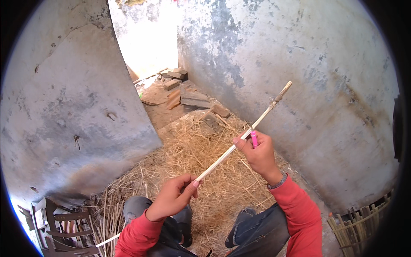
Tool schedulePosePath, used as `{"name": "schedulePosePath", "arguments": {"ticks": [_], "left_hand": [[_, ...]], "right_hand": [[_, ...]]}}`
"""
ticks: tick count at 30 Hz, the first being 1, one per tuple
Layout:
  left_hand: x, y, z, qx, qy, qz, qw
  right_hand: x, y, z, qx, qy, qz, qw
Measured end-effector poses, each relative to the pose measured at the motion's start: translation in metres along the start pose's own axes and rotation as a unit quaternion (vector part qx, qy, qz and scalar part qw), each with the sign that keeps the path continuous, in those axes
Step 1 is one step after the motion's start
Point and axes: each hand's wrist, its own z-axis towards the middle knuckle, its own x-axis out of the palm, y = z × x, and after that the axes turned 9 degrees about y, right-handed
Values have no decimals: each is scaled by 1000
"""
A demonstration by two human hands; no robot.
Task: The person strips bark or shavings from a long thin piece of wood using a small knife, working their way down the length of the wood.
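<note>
A long pale peeled stick [220, 159] slants up to the right in front of me. Its far end is rougher and darker, with bark-like fibre on it. My left hand [173, 195] pinches the near, lower end between thumb and fingers. Further up, my right hand [259, 154] is closed with its thumb against the stick. In that same hand is a small tool with a pink handle [254, 139]; a thin dark edge shows by the stick, but most of the tool is hidden by my fingers.
Straw shavings [205, 192] cover the floor around my legs. Long thin sticks [109, 218] lie at the left beside a dark chair [70, 227]. A bound slatted bundle [359, 227] stands at the right. Bricks [195, 99] lie ahead near a bright opening, between worn walls [291, 55].
</note>
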Motion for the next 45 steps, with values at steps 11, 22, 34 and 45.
{"name": "schedulePosePath", "arguments": {"ticks": [11,22,34,45], "left_hand": [[-5,0,9,75,-25,-14,997],[-28,-8,-10,7,20,-153,988],[-20,-11,-5,30,15,-134,990],[-24,-8,-11,-15,41,-127,991]], "right_hand": [[50,13,-38,-123,103,-247,955],[3,-3,2,-96,-67,-239,964],[57,13,-57,-131,159,-295,933],[-34,2,-2,-88,-111,-281,949]]}}
